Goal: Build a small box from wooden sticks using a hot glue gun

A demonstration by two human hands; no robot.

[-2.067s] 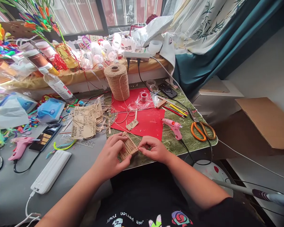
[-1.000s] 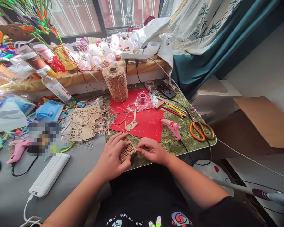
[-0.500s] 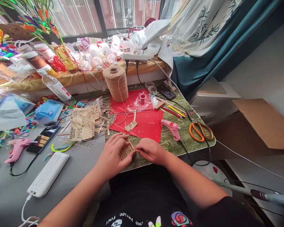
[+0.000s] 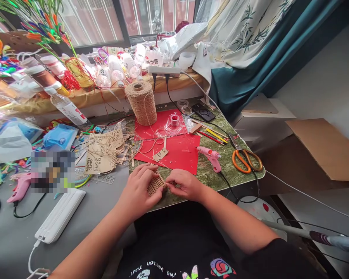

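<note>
Near the front edge of the table, my left hand is closed around a small piece wrapped in rows of twine. The hand covers much of that piece, so its full shape is hidden. Beside it, my right hand pinches the twine at the right edge of the wrapped piece. A strand runs back from there across the red sheet. Behind stands a large spool of jute twine. A torn bit of printed brown paper with a stick lies on the red sheet.
To the right are a pink glue gun, orange-handled scissors, pencils and a dark phone. Leftward lie tangled twine over printed brown sheets, a white power bank and another pink glue gun. A power strip sits on the sill.
Both hands stay almost in the same place, still on the wrapped piece and the twine. The whole view has shifted very slightly.
</note>
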